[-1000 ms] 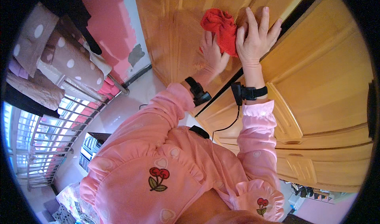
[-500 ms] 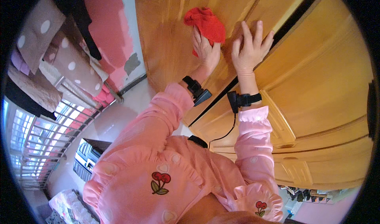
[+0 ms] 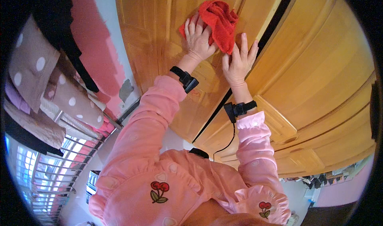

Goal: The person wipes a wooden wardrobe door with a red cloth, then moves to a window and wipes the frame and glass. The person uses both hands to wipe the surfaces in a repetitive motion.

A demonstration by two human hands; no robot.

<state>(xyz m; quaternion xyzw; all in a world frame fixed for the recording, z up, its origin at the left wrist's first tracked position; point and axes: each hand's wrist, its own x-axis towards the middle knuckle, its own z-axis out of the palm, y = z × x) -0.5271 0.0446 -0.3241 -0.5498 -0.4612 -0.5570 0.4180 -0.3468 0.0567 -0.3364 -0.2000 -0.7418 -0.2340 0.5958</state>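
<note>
My left hand [image 3: 198,41] presses a red cloth [image 3: 219,20] against a yellow-brown wooden door panel [image 3: 153,22]. Its fingers lie partly over the cloth, and the bunched bulk spreads to their right. A hanging corner of the cloth comes down close beside my right hand [image 3: 240,64]. That hand rests on the same panel with fingers stretched and apart, near the dark gap [image 3: 275,20] at the panel's edge. Nothing shows in its grip. Black straps with small devices circle both wrists.
Another wooden panel [image 3: 315,70] stands right of the gap. On the left, clothes [image 3: 60,78] hang by a pink and white wall [image 3: 93,38], above a barred window [image 3: 60,170]. A thin black cable [image 3: 231,140] runs down from the right wrist device.
The view has shifted, with the panels now farther left. The cloth has moved right relative to my left hand and bunched differently, closer to my right hand, which stays open on the panel.
</note>
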